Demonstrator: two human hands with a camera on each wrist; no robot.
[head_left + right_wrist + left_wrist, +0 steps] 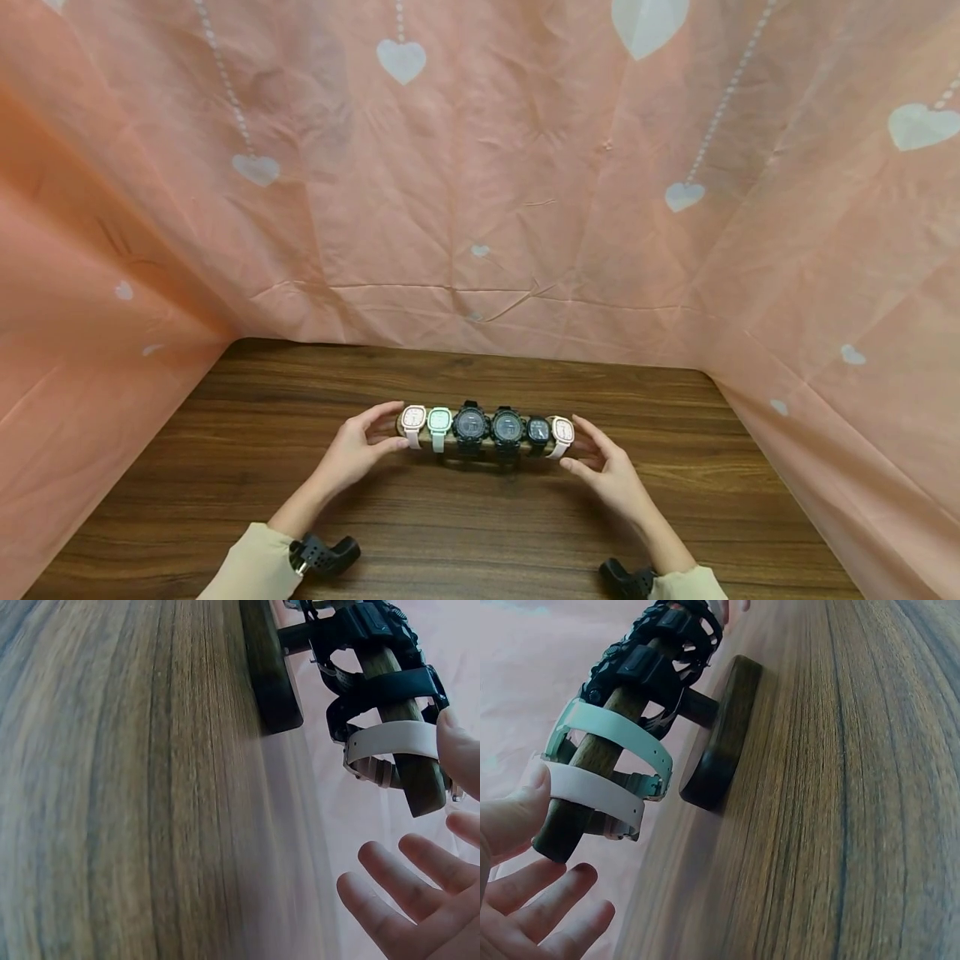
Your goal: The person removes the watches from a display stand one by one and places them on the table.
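A wooden watch stand [727,727] holds several wristwatches in a row on its round bar [600,754]. From the left come a pale pink watch [413,417], a mint green watch [439,421], two chunky black watches [470,423], a smaller square black watch [537,430] and a cream watch [562,430]. My left hand [360,446] is at the bar's left end, its thumb against the pink watch and its other fingers spread. Mirroring it, my right hand [611,467] has its thumb at the cream watch, with loosely extended fingers beyond the bar's right end.
The stand's base rests on a dark wood-grain table [480,525]. A pink curtain [480,208] with white hearts hangs behind the table and along both sides. Black camera straps [326,554] circle both wrists over light sleeves [255,562].
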